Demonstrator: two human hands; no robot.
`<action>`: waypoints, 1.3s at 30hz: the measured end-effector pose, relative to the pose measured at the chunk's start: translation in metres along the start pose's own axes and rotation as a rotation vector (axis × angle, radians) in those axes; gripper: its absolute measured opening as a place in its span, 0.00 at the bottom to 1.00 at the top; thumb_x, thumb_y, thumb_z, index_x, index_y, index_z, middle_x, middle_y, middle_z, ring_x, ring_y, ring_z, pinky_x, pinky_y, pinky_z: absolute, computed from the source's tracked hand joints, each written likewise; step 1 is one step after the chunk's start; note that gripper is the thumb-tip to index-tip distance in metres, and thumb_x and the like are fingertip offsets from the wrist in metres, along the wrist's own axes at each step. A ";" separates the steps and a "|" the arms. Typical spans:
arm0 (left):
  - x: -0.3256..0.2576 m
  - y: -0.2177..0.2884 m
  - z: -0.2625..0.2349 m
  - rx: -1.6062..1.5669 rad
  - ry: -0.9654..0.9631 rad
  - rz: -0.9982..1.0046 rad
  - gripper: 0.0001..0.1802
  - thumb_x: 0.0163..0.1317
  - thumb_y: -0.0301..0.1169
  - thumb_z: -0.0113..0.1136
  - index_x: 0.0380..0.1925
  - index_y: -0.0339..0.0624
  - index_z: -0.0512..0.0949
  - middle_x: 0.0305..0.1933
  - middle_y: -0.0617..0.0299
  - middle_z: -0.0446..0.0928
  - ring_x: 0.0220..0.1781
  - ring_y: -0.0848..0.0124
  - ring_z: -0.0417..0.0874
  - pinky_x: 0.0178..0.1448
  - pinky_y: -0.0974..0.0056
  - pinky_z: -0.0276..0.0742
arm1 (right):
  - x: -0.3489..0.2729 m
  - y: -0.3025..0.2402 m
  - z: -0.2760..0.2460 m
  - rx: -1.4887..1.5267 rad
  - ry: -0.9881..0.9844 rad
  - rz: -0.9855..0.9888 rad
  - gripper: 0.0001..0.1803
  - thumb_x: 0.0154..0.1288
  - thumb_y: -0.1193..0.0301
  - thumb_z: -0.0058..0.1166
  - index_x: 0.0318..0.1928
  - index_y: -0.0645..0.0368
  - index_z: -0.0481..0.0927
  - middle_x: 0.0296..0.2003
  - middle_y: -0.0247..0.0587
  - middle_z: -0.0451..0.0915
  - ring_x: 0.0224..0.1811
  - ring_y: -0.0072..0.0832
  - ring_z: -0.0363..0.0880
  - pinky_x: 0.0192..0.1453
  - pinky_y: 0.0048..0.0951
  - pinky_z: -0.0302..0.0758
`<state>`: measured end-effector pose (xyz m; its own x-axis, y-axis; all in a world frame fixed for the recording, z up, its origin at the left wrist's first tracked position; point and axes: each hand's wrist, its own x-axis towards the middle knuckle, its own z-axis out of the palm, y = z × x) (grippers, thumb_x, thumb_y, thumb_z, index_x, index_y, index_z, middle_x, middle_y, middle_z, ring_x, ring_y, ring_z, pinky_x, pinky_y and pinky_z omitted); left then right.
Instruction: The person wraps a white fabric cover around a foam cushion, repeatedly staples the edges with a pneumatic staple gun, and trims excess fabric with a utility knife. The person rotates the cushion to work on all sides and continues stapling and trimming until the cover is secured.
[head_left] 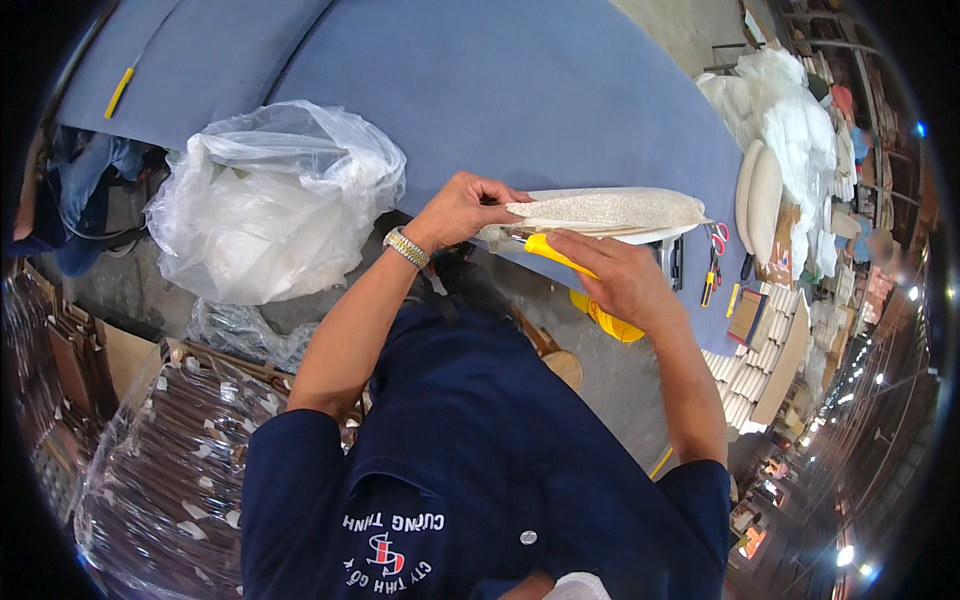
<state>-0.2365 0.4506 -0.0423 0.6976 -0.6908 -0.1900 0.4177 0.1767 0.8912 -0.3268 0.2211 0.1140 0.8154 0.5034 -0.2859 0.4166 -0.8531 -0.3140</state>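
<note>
A cream fabric-covered seat pad [610, 208] stands on edge along the near side of the blue-grey padded table [500, 90]. My left hand [468, 210] is closed on its left end, pinching the fabric edge between thumb and fingers. In my right hand [625, 278] is a yellow utility knife [560, 254], its tip pointing left, close under the pad's lower edge near my left fingers. Whether the tip touches the pad cannot be made out. The pad's far underside is hidden.
A clear plastic bag of white material [270, 210] sits left. Red-handled scissors [717, 236] and a yellow-black cutter [710, 285] lie right, near more cream pads [762, 200]. A long yellow-handled tool [120, 92] lies far left. Wrapped brown wooden parts [170, 470] are stacked lower left.
</note>
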 end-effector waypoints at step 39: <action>-0.003 0.005 0.009 0.007 0.064 -0.017 0.05 0.62 0.24 0.71 0.34 0.32 0.89 0.44 0.57 0.90 0.41 0.79 0.83 0.46 0.69 0.78 | 0.000 0.024 0.005 0.075 -0.011 0.052 0.32 0.62 0.76 0.59 0.68 0.42 0.78 0.54 0.41 0.86 0.50 0.46 0.86 0.53 0.43 0.83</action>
<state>-0.2419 0.4470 -0.0337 0.7262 -0.6476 -0.2308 0.4259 0.1603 0.8904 -0.3193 0.2012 0.1020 0.8302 0.4610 -0.3136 0.3424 -0.8655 -0.3657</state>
